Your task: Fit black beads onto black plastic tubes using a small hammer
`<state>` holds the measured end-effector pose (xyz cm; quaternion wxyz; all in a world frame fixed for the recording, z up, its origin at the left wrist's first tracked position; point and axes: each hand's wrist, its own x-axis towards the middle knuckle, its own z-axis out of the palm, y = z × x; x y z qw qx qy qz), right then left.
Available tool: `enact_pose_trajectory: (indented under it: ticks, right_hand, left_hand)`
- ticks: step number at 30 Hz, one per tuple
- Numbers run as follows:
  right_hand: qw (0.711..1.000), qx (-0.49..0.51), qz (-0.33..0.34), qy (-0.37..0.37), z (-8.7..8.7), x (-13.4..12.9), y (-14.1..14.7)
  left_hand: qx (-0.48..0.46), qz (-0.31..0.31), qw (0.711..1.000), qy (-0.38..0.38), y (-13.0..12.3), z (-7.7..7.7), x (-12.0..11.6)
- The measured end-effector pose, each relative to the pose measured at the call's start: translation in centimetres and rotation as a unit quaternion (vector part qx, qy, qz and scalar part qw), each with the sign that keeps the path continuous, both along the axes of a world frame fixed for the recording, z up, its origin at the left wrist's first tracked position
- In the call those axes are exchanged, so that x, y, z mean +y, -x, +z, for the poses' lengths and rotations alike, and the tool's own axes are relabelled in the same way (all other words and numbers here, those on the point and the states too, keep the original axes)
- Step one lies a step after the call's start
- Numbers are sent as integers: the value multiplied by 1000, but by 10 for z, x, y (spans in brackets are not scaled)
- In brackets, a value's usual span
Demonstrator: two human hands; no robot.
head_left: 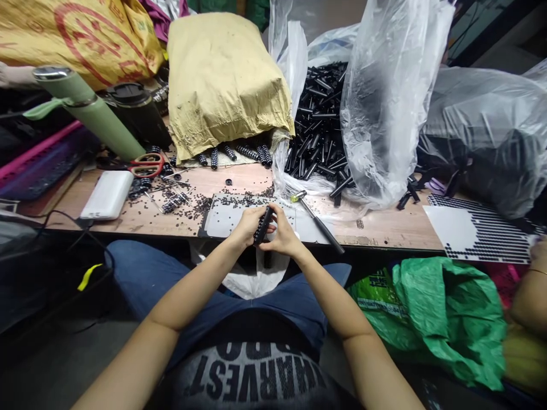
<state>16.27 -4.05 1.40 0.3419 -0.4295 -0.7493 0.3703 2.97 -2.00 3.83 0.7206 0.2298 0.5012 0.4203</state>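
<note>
Over the front edge of the bench, both of my hands grip a black tube-like piece [265, 223], which stands tilted between them. Along its left side runs a row of ridges or small rings; whether that is a separate part, I cannot tell. My left hand [249, 223] closes on the ridged side, and the fingers of my right hand [281, 232] are bent around the other side. Beneath them lies a pale board [222, 215] sprinkled with tiny black rings. A small hammer [318, 221] with a yellowish head and black handle lies right of my right hand.
Behind stands a clear plastic bag [384, 102] of black tubes [318, 122]. A yellow sack [226, 85] has ringed black rods [262, 154] beneath it. Leftward are scissors [147, 165], a white box-like device [106, 195] and a green bottle [98, 117]. Another person's arm [532, 290] shows far right.
</note>
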Motion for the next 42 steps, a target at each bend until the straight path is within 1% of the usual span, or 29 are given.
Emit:
enact_pose_trajectory:
  ticks: [3, 4, 5, 6, 7, 8, 9, 11, 12, 13, 14, 15, 16, 17, 18, 19, 20, 23, 25, 26, 28, 30, 31, 33, 35, 37, 39, 40, 42]
  right_hand:
    - [1000, -25, -9, -3, -3, -1, 0]
    - [999, -39, -24, -13, -5, -2, 1]
    - [997, -56, -46, -27, -7, -2, 2]
    - [994, -73, -73, -41, -9, -3, 4]
    - [990, -92, -98, -53, -12, -3, 5]
    - [985, -109, -120, -62, -14, -4, 6]
    - [981, -127, -134, -66, -16, -5, 4]
    - [971, -174, -146, -69, -17, -7, -6]
    - [962, -207, -163, -69, -16, -8, -16]
    - [946, -247, -198, -66, -14, -10, -28]
    - [922, -293, -246, -59, -12, -11, -42]
    - [890, -340, -299, -48, -9, -11, -58]
    - [858, -383, -340, -31, -5, -12, -72]
    - [832, -417, -366, -12, -1, -13, -85]
    - [817, -439, -373, 6, 3, -14, -96]
    - [816, -447, -367, 23, 7, -17, -103]
    - [824, -439, -356, 38, 12, -21, -106]
    - [880, -342, -326, 42, 20, -42, -99]
    - [905, -293, -306, 25, 20, -59, -88]
    - [909, -295, -294, 26, 19, -67, -82]
    - [902, -335, -264, 61, 18, -79, -73]
    - [896, -356, -249, 91, 23, -84, -67]
    - [900, -342, -254, 90, 27, -85, -63]
    - [920, -280, -269, 55, 36, -85, -54]
    - [938, -238, -253, 23, 42, -85, -41]
    - [942, -269, -195, 32, 41, -83, -27]
    - [931, -333, -136, 66, 36, -82, -17]
    - [925, -352, -119, 79, 34, -82, -14]
    - [926, -345, -128, 84, 35, -83, -16]
  left_hand:
    - [25, -25, 999, -16, 0, -11, 1]
    - [52, -32, 997, -48, -1, -15, 1]
    - [95, -37, 990, -100, -2, -20, 0]
    - [153, -40, 973, -171, -4, -25, -2]
    - [223, -44, 941, -249, -5, -30, -3]
    - [297, -52, 896, -325, -7, -35, -5]
    - [367, -67, 843, -387, -7, -40, -7]
    - [474, -115, 739, -465, -6, -48, -9]
    - [510, -143, 695, -487, -4, -51, -9]
    - [538, -169, 654, -504, -1, -53, -10]
    - [560, -190, 618, -518, 3, -54, -10]
    - [578, -205, 587, -529, 7, -54, -10]
    - [592, -212, 561, -538, 11, -53, -10]
    - [604, -214, 542, -544, 14, -52, -11]
    - [612, -212, 530, -547, 16, -51, -11]
    - [617, -209, 524, -549, 18, -50, -11]
    - [619, -207, 520, -550, 19, -49, -11]
    - [623, -206, 518, -548, 19, -49, -11]
    - [624, -205, 523, -543, 19, -49, -11]
    - [626, -204, 527, -537, 18, -50, -11]
    - [632, -207, 534, -522, 15, -51, -13]
    - [642, -213, 531, -511, 8, -52, -18]
    - [646, -216, 525, -510, 3, -53, -21]
    - [649, -221, 515, -514, -7, -56, -28]
    - [649, -229, 510, -516, -15, -60, -34]
    - [650, -236, 508, -513, -19, -64, -37]
    - [647, -239, 506, -518, -19, -68, -37]
    - [643, -237, 504, -525, -18, -69, -36]
    - [635, -229, 505, -538, -16, -70, -33]
